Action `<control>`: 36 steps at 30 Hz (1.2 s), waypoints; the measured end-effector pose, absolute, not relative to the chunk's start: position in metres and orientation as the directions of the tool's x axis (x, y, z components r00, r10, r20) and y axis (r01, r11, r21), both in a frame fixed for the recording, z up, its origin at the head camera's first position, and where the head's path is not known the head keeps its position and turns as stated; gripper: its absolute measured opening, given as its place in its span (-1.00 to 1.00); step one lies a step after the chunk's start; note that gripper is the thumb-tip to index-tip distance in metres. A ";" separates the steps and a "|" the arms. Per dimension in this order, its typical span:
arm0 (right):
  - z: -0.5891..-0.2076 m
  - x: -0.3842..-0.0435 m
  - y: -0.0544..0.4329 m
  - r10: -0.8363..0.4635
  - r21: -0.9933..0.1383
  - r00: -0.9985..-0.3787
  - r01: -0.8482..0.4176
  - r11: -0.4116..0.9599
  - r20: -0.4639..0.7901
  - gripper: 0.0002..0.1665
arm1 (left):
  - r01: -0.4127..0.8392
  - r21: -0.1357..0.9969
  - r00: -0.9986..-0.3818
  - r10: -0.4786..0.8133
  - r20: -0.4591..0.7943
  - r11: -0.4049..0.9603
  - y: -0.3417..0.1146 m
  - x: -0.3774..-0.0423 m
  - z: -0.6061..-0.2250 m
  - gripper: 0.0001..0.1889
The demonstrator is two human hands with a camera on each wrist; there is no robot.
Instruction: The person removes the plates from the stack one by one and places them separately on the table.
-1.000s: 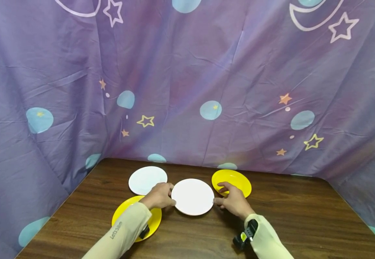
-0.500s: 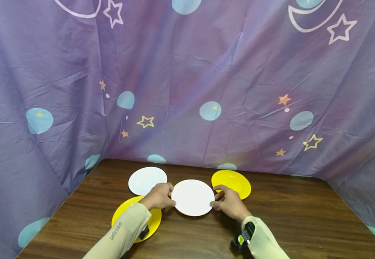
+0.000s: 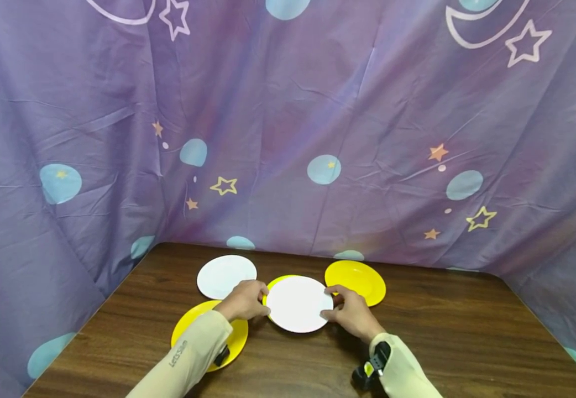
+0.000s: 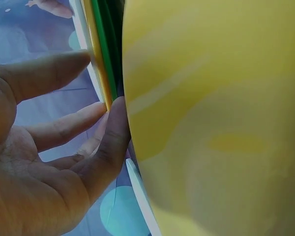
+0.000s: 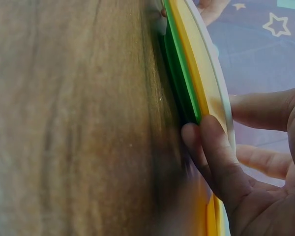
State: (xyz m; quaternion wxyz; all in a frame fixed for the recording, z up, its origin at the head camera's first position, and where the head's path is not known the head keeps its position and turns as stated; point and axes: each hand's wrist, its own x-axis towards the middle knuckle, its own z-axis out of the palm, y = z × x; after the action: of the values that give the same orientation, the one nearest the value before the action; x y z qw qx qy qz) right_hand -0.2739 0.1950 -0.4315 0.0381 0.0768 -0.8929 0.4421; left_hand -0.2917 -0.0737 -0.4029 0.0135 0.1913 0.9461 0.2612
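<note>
White plate [image 3: 301, 304] bares yellow plate's rim [image 3: 273, 283]; tabletop [image 3: 462, 326] stretches rightward.

The right hand [image 3: 351, 314] has room over the table [image 3: 452, 331] to its right, a yellow plate [image 3: 362, 276] just beyond. A white plate [image 3: 223, 276] lies beyond the left hand [image 3: 244, 300], and stacked plates [image 3: 300, 304] fill the gap between.

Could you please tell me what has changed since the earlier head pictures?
The central white plate has slid slightly right, baring more of the lower yellow plate at left. The right hand has moved in, gripping its right edge. The left hand, rear-left white plate, front-left yellow plate and rear-right yellow plate stayed put.
</note>
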 end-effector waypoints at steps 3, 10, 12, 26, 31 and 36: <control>-0.432 -0.273 0.194 -0.102 -0.785 -0.985 -0.170 0.595 0.137 -0.37 | 0.355 0.496 -0.926 0.372 0.068 0.792 -0.074 -0.292 -0.402 -0.59; -0.434 -0.272 0.193 -0.088 -0.760 -0.983 -0.182 0.623 0.164 -0.38 | 0.354 0.501 -0.926 0.369 0.073 0.790 -0.074 -0.291 -0.403 -0.69; -0.434 -0.272 0.193 -0.080 -0.753 -0.983 -0.180 0.633 0.167 -0.38 | 0.360 0.502 -0.924 0.376 0.074 0.786 -0.074 -0.290 -0.404 -0.72; -0.432 -0.272 0.194 -0.063 -0.766 -0.989 -0.145 0.626 0.135 -0.40 | 0.429 0.487 -0.890 0.449 0.083 0.760 -0.075 -0.291 -0.403 -0.78; -0.434 -0.271 0.194 -0.036 -0.841 -0.997 -0.083 0.535 0.075 -0.44 | 0.403 0.491 -0.904 0.420 0.080 0.773 -0.072 -0.289 -0.404 -0.76; -0.431 -0.270 0.197 -0.027 -0.879 -0.998 -0.066 0.472 0.061 -0.43 | 0.370 0.474 -0.921 0.383 0.073 0.799 -0.070 -0.289 -0.401 -0.75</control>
State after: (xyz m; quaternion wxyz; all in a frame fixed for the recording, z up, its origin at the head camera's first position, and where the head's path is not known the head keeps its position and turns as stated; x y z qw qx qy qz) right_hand -0.2699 0.1971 -0.4309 0.0192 0.0270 -0.8578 0.5129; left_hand -0.2894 -0.0698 -0.4006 0.0134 0.1984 0.9483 0.2472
